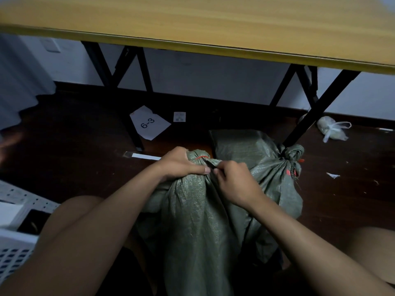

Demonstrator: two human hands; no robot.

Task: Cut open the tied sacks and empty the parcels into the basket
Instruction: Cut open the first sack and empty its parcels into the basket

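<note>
The cutting step is in hand: the left hand (181, 162) grips the gathered neck of the nearer sack (198, 210), standing on the floor between the knees, while the right hand (233, 180) pinches a dark blade (208, 163) (barely visible) at the red tie (201, 157), which next needs severing.

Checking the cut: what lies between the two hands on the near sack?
Head view: a dark blade, held in the right hand, lies between it and the left hand, pointing at the sack's red tie.
</note>
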